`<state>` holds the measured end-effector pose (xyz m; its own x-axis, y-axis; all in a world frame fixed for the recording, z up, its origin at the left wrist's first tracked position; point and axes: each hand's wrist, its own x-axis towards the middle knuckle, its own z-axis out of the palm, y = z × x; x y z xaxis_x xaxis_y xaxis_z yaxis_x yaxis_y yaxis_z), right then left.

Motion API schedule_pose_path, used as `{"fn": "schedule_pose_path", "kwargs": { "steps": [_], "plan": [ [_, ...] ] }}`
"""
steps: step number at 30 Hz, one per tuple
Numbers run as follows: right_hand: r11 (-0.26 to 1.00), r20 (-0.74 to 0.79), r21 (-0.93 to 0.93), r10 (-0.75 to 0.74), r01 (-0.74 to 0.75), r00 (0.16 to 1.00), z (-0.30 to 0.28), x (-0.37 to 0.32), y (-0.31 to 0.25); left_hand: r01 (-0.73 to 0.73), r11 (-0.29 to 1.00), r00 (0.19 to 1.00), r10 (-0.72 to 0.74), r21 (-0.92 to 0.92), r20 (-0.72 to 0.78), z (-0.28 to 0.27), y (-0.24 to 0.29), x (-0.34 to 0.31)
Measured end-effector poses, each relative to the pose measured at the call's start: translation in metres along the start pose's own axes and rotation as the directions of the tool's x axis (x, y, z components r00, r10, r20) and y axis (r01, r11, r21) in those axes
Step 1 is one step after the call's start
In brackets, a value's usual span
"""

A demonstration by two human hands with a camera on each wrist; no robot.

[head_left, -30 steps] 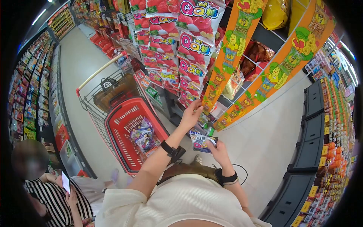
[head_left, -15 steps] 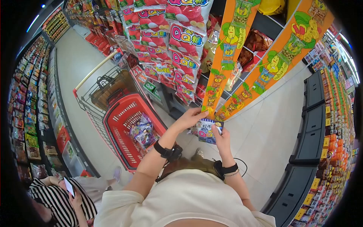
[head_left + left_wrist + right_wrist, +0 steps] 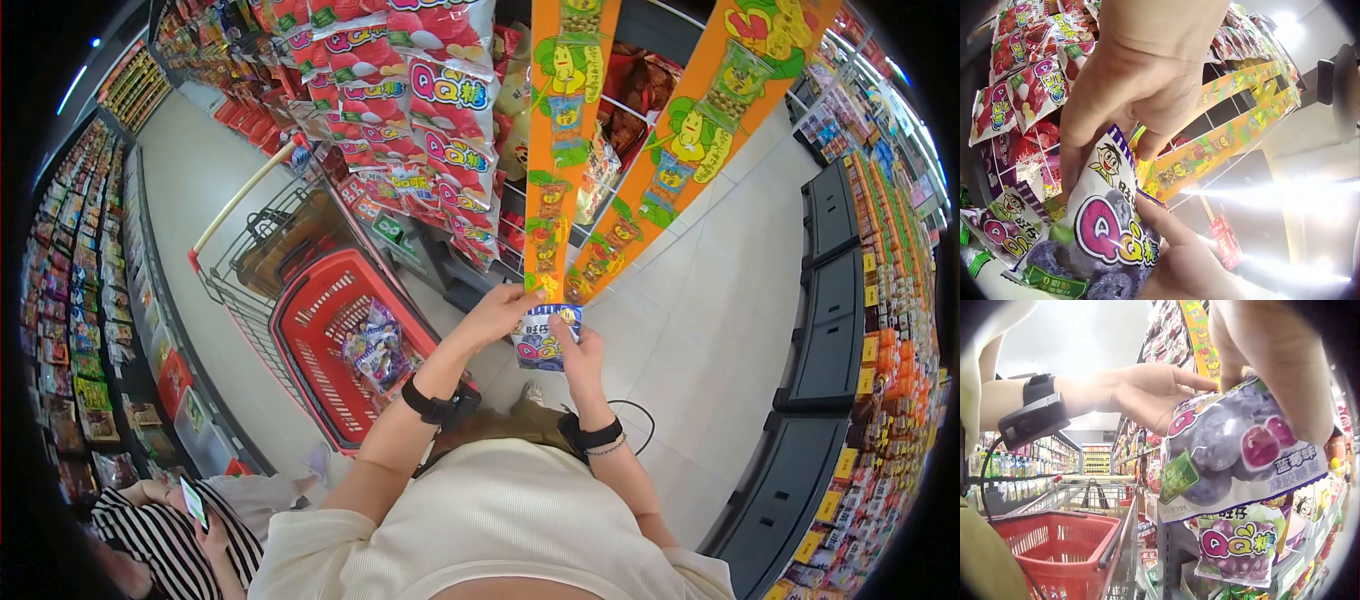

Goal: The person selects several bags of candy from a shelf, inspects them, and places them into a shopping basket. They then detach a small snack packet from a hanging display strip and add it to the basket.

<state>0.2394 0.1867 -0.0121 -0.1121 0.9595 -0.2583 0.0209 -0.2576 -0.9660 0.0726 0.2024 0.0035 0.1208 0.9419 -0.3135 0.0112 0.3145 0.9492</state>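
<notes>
My right hand grips a purple-and-white QQ candy bag, thumb on its printed front in the head view. My left hand is beside the bag's top, pinching the lower end of an orange strip printed with small snack packs. The left wrist view shows the upright bag between both hands, with the left fingers partly behind it. In the right wrist view the bag covers part of the left hand; a grape QQ bag sits below.
Left of me, a red basket holding purple candy bags sits in a metal cart. Pink QQ bags hang ahead. A person in stripes holds a phone at lower left. Dark cabinets stand right.
My right hand has brought the candy bag left and up, close to my left hand at the strip's lower end. The hanging bags and strips have shifted left in the head view.
</notes>
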Motion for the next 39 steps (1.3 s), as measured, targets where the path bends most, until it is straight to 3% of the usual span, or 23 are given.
{"fn": "schedule_pose_path", "kwargs": {
  "steps": [8, 10, 18, 21, 23, 26, 30, 32, 38, 39],
  "plan": [
    [0.994, -0.021, 0.106, -0.010, 0.012, 1.000, -0.004, -0.002, 0.007, 0.007, 1.000, 0.999, -0.006, 0.022, -0.042, 0.009, 0.007, -0.007],
    [0.997, -0.045, -0.029, -0.068, 0.067, 0.997, -0.005, 0.000, 0.014, -0.022, 1.000, 0.999, 0.023, 0.018, -0.043, 0.007, 0.001, -0.005],
    [0.975, -0.081, -0.163, -0.165, 0.150, 0.983, -0.006, 0.006, 0.035, -0.203, 0.976, 0.978, 0.199, -0.074, -0.069, 0.006, -0.020, 0.001],
    [0.978, -0.064, -0.135, -0.170, 0.160, 0.983, -0.006, 0.009, 0.043, -0.205, 0.979, 0.976, 0.204, -0.008, -0.076, 0.003, -0.016, -0.002],
    [0.984, -0.044, -0.107, -0.148, 0.143, 0.988, -0.005, 0.010, 0.045, -0.197, 0.963, 0.970, 0.218, 0.185, -0.103, -0.002, -0.015, -0.002],
    [0.977, -0.103, -0.054, -0.211, 0.206, 0.972, -0.004, 0.011, 0.048, -0.114, 0.942, 0.983, 0.153, 0.317, -0.099, -0.012, -0.011, 0.001],
    [0.991, -0.013, -0.057, -0.119, 0.119, 0.993, -0.007, 0.016, 0.059, -0.175, 0.945, 0.968, 0.216, 0.275, -0.127, -0.019, -0.012, 0.006],
    [0.993, 0.051, -0.077, -0.085, 0.089, 0.995, -0.004, 0.018, 0.058, -0.297, 0.924, 0.927, 0.340, 0.242, -0.157, -0.021, -0.019, 0.011],
    [0.989, 0.099, -0.068, -0.125, 0.132, 0.987, 0.000, 0.027, 0.076, -0.264, 0.920, 0.939, 0.315, 0.291, -0.142, -0.031, -0.022, 0.011],
    [0.994, 0.037, -0.077, -0.081, 0.084, 0.996, 0.001, 0.028, 0.083, -0.256, 0.921, 0.938, 0.310, 0.292, -0.156, -0.036, -0.024, 0.010]
  ]
}}
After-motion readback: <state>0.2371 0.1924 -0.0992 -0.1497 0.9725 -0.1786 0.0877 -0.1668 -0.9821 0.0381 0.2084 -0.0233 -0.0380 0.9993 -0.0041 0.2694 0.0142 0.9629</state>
